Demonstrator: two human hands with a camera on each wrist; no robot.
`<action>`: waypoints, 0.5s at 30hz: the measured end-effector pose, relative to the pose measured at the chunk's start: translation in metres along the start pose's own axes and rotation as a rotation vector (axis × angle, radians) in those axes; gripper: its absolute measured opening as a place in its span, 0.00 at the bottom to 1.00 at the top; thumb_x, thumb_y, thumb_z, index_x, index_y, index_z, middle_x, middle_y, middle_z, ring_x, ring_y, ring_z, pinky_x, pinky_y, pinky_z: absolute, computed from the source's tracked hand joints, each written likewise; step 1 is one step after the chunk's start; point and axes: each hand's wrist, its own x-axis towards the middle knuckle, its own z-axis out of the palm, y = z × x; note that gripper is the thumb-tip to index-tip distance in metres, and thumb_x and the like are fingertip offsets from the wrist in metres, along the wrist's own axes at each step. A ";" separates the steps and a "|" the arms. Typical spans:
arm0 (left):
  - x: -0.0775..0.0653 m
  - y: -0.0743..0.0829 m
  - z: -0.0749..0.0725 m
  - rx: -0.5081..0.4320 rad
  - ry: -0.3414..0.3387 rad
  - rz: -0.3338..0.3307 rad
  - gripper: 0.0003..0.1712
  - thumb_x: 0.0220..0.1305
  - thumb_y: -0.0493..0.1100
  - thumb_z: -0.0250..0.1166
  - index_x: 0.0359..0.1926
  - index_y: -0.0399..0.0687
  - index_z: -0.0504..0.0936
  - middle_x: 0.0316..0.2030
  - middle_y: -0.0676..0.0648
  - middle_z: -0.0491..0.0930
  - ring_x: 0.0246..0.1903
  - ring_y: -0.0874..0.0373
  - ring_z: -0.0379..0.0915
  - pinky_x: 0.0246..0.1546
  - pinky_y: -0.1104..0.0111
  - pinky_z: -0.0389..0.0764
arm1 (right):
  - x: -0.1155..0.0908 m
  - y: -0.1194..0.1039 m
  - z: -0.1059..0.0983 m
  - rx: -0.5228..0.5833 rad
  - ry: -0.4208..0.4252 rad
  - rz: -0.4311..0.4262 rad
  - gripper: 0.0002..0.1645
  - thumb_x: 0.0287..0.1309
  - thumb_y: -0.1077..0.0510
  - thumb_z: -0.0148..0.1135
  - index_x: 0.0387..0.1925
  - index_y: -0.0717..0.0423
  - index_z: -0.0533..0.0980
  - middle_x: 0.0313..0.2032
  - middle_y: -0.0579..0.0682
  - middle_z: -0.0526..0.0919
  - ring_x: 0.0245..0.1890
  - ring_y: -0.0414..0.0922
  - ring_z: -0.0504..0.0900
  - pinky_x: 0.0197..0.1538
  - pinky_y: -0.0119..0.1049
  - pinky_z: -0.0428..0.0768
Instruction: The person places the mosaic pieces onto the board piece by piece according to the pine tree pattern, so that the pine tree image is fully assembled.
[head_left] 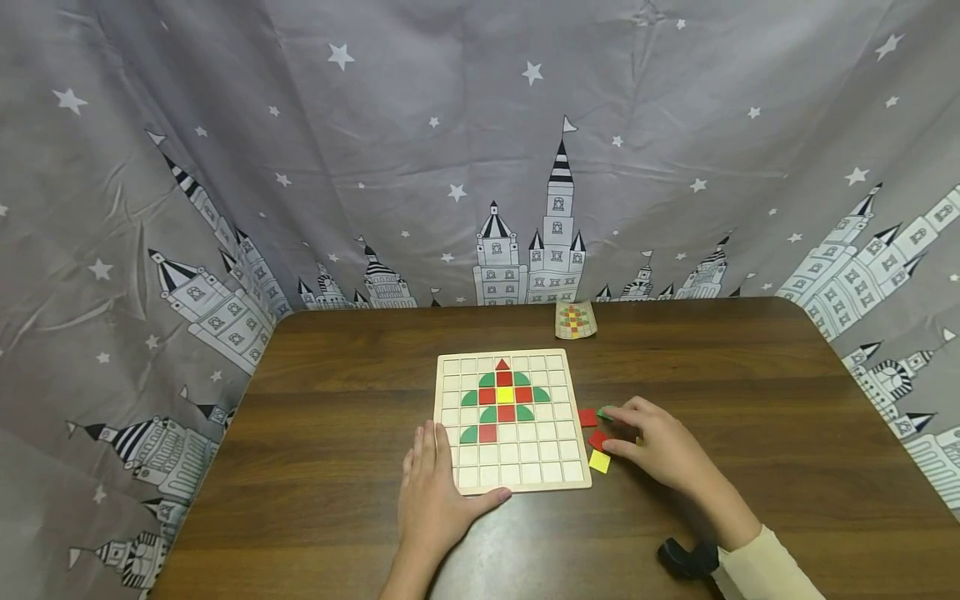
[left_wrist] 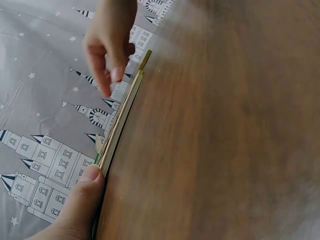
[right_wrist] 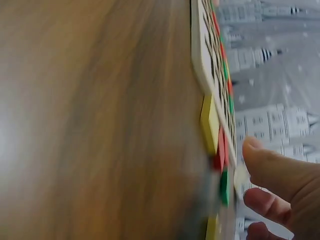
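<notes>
A square wooden grid board (head_left: 547,475) lies on the table, with red, green and yellow tiles laid in a tree-like pattern in its upper cells. My left hand (head_left: 433,504) rests at its near left corner, fingers straight along the left edge and thumb at the front edge. Beside the board's right edge, my right hand (head_left: 663,446) hovers over loose tiles, thumb and fingers apart. Among these are a yellow square (head_left: 600,462), a red square (head_left: 588,417), another red tile (head_left: 597,438) and a green tile (right_wrist: 224,187). Nothing shows between thumb and fingers in the right wrist view.
A small pattern card (head_left: 575,321) with a similar tree picture lies at the table's back edge. Behind the brown wooden table (head_left: 337,375) hangs a grey curtain (head_left: 420,167) printed with castles and stars. A black band (head_left: 687,558) is by the right sleeve.
</notes>
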 end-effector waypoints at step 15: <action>0.000 0.001 -0.002 0.003 -0.004 -0.004 0.83 0.32 0.89 0.62 0.77 0.38 0.50 0.78 0.38 0.49 0.78 0.43 0.43 0.76 0.50 0.52 | -0.022 0.028 -0.004 0.016 0.011 0.036 0.22 0.54 0.53 0.73 0.51 0.53 0.83 0.39 0.41 0.77 0.33 0.37 0.70 0.34 0.29 0.70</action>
